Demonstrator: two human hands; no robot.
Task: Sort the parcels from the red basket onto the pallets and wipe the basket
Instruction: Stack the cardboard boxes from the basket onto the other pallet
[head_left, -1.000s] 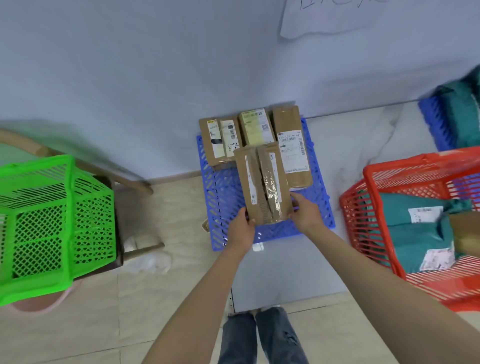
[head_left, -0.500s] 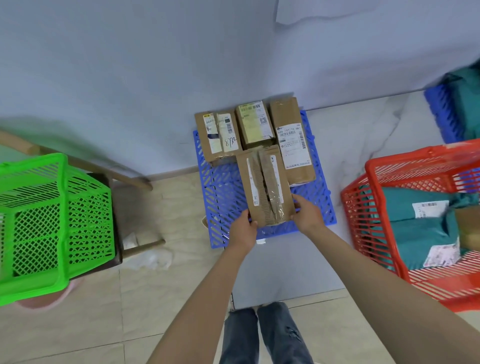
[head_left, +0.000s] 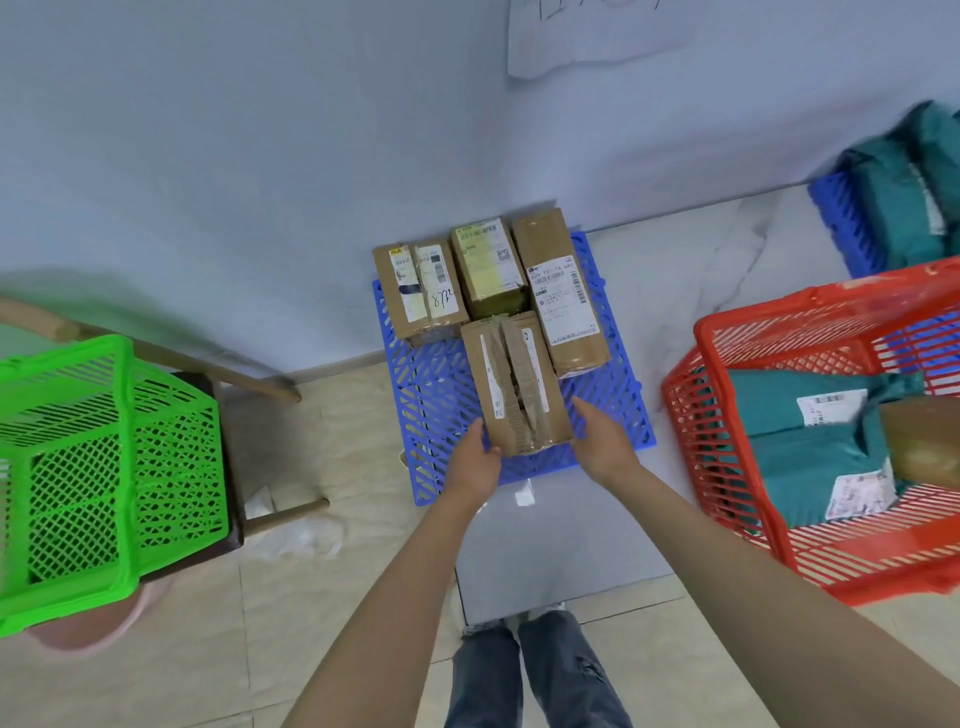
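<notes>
A taped cardboard box (head_left: 514, 384) lies on the blue pallet (head_left: 436, 405), in front of three other cardboard boxes (head_left: 485, 267) lined up against the wall. My left hand (head_left: 475, 462) grips the taped box at its near left corner. My right hand (head_left: 602, 441) is beside the box's near right edge, fingers spread and just off the cardboard. The red basket (head_left: 727, 467) stands on the floor to the right. It holds teal mailer bags (head_left: 800, 462) and a brown parcel (head_left: 919, 447).
A second blue pallet (head_left: 847, 228) with teal bags sits at the far right by the wall. A green basket (head_left: 104, 467) rests on a wooden chair (head_left: 260, 384) at left. My legs (head_left: 535, 675) are below on the tiled floor.
The taped box went forward and settled on the pallet behind the row of boxes. My right hand has come off its side; my left hand stays at the corner.
</notes>
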